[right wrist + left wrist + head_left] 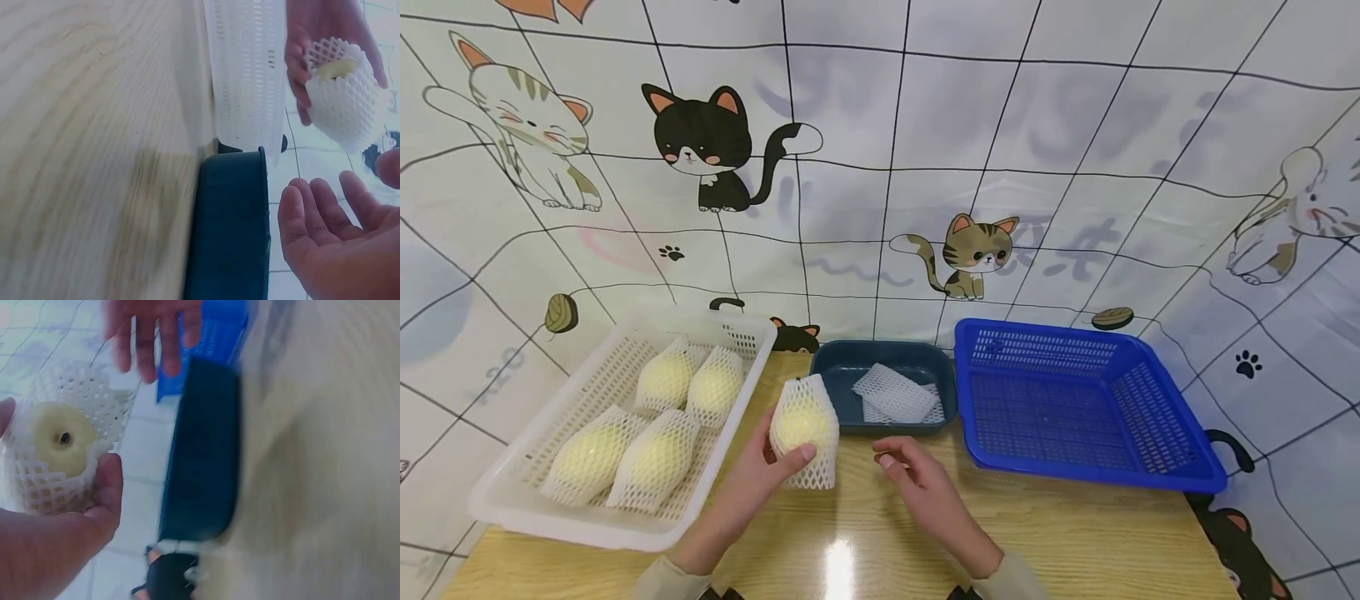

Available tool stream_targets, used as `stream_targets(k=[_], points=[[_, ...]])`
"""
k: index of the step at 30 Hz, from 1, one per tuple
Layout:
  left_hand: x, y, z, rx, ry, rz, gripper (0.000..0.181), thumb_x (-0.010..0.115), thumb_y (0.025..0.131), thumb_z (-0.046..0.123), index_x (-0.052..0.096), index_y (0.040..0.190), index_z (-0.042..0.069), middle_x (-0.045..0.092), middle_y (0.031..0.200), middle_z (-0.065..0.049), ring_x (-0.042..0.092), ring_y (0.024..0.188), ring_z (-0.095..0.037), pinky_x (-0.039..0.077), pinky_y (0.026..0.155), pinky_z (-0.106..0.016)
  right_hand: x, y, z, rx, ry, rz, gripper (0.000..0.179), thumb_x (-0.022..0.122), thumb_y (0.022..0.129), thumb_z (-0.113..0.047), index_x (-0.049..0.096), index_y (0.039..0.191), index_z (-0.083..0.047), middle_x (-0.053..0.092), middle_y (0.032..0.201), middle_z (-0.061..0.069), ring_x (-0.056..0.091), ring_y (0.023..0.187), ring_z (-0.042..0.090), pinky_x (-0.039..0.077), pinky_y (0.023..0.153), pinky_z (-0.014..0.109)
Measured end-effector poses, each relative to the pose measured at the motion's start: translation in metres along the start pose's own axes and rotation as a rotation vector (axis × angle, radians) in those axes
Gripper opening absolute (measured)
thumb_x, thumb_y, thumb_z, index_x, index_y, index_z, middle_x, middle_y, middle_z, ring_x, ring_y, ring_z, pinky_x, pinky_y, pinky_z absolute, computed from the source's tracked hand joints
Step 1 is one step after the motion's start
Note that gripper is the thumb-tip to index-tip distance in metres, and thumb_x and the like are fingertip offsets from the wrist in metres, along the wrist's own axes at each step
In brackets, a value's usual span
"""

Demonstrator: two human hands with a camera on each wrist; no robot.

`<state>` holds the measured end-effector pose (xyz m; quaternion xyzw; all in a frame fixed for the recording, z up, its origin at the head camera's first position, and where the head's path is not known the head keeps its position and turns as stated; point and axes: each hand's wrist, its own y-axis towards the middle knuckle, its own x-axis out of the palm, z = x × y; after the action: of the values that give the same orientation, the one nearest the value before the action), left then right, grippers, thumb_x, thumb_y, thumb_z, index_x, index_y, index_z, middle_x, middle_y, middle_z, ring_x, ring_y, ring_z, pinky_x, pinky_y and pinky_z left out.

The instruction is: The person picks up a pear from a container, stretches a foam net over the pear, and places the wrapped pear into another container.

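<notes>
My left hand (758, 477) holds a pale yellow round fruit (801, 427) in a white foam net sleeve, raised over the wooden table beside the teal bin. The left wrist view shows a dark hollow at the end of the fruit (57, 434), with the thumb and fingers around its netting. To the right of it, my right hand (928, 492) hovers in front of the bin with relaxed, slightly bent fingers and nothing in them. Its palm (350, 250) faces the netted fruit in the right wrist view.
On the left a white basket (580, 533) contains several netted yellow fruits (655, 458). The teal bin (880, 429) at the back middle has loose foam nets (897, 393) inside. At right stands a blue basket (1097, 472). A cat-print sheet (850, 208) hangs behind the table (775, 567).
</notes>
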<state>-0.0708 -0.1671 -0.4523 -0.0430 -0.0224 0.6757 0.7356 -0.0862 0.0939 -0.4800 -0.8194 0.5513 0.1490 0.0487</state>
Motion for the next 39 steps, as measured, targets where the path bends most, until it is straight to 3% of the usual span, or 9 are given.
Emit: stream_targets(k=[5,10,14,22,27,32,39], points=[[-0.024,-0.008,0.018,0.001,0.121,0.031,0.083,0.071,0.099,0.025,0.020,0.162,0.012,0.044,0.149,-0.019,0.051,0.128,-0.027,0.048,0.093,-0.021,0.008,0.004,-0.006,-0.062,-0.141,-0.078,0.031,0.051,0.110,-0.025,0.064,0.134,-0.009,0.066,0.132,0.008,0.060,0.123,0.027,0.053,0.097,0.039],[-0.047,-0.018,0.033,0.027,0.199,0.064,0.083,0.070,0.100,0.025,0.018,0.163,0.010,0.046,0.147,-0.021,0.055,0.123,-0.024,0.051,0.089,-0.022,0.021,0.007,-0.013,-0.180,-0.200,-0.152,0.031,0.053,0.110,-0.019,0.063,0.136,-0.006,0.063,0.138,0.008,0.059,0.128,0.026,0.054,0.099,0.043],[-0.066,-0.022,0.041,0.048,0.263,0.080,0.083,0.068,0.101,0.026,0.016,0.163,0.007,0.045,0.146,-0.022,0.056,0.120,-0.021,0.052,0.087,-0.022,0.032,0.010,-0.021,-0.225,-0.283,-0.208,0.033,0.052,0.110,-0.024,0.061,0.139,-0.010,0.059,0.145,0.005,0.055,0.134,0.021,0.049,0.105,0.044],[-0.102,-0.029,0.054,0.033,0.440,0.121,0.088,0.070,0.100,0.033,0.015,0.163,0.005,0.042,0.146,-0.024,0.056,0.118,-0.033,0.054,0.079,-0.028,0.051,0.021,-0.036,-0.327,-0.504,-0.311,0.041,0.051,0.110,-0.030,0.055,0.147,-0.012,0.051,0.155,0.001,0.047,0.143,0.020,0.042,0.114,0.039],[-0.124,-0.032,0.058,-0.008,0.564,0.138,0.094,0.072,0.098,0.039,0.014,0.163,0.004,0.043,0.145,-0.027,0.057,0.116,-0.039,0.053,0.076,-0.037,0.064,0.030,-0.043,-0.413,-0.635,-0.366,0.045,0.052,0.110,-0.032,0.053,0.150,-0.011,0.047,0.158,0.002,0.040,0.148,0.020,0.038,0.117,0.037],[-0.144,-0.034,0.054,-0.039,0.693,0.182,0.100,0.073,0.095,0.046,0.015,0.162,0.000,0.047,0.141,-0.032,0.059,0.111,-0.042,0.052,0.072,-0.039,0.078,0.037,-0.047,-0.483,-0.695,-0.417,0.047,0.052,0.110,-0.033,0.050,0.152,-0.012,0.043,0.161,0.002,0.035,0.151,0.019,0.035,0.119,0.034],[-0.162,-0.034,0.047,-0.071,0.778,0.201,0.107,0.072,0.094,0.050,0.011,0.161,-0.006,0.052,0.131,-0.038,0.062,0.100,-0.040,0.050,0.066,-0.037,0.097,0.043,-0.056,-0.549,-0.763,-0.487,0.057,0.046,0.110,-0.044,0.041,0.158,-0.014,0.034,0.166,0.002,0.026,0.154,0.020,0.032,0.121,0.036]])
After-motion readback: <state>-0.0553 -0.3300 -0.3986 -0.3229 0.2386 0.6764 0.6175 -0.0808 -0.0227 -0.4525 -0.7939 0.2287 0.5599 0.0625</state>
